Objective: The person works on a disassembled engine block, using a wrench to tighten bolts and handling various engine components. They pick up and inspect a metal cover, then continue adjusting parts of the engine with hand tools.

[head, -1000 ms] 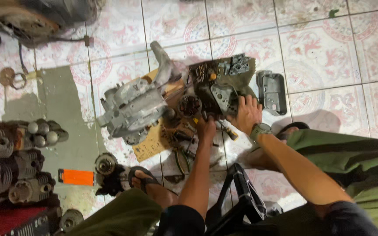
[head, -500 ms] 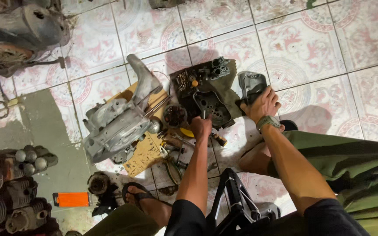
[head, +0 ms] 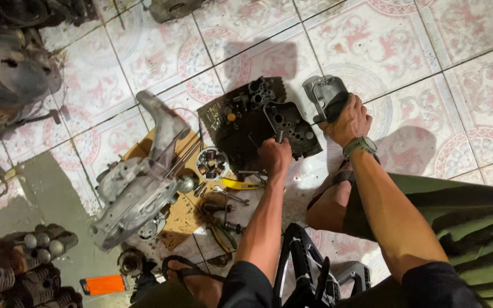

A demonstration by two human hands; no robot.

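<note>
From the head camera, looking down at the tiled floor [head: 429,68]: your right hand [head: 348,120] has closed round the grey metal cover [head: 325,96]. Half a second ago that same hand was only reaching onto the cover where it lay flat just right of the dark engine block [head: 241,117]; a second ago it rested on the block itself and the cover sat untouched. Now the cover looks tipped up on edge in your grip, its lower part hidden by your fingers, so I cannot tell whether it is clear of the tiles.

Your left hand [head: 275,155] has moved less. It stays closed on a small upright metal piece, perhaps a tool handle, at the near edge of the dark perforated plate [head: 289,125], which leans against the block. What the fist holds is too small to name.

The work has shifted from the block to the cover, with the left hand steadying the plate.

Beside you, the large silver crankcase [head: 138,188] lies on cardboard [head: 181,219], with a round stator [head: 212,162], yellow-handled pliers [head: 238,183] and loose wrenches between it and your left forearm. An orange box [head: 104,284] sits lower left.
</note>
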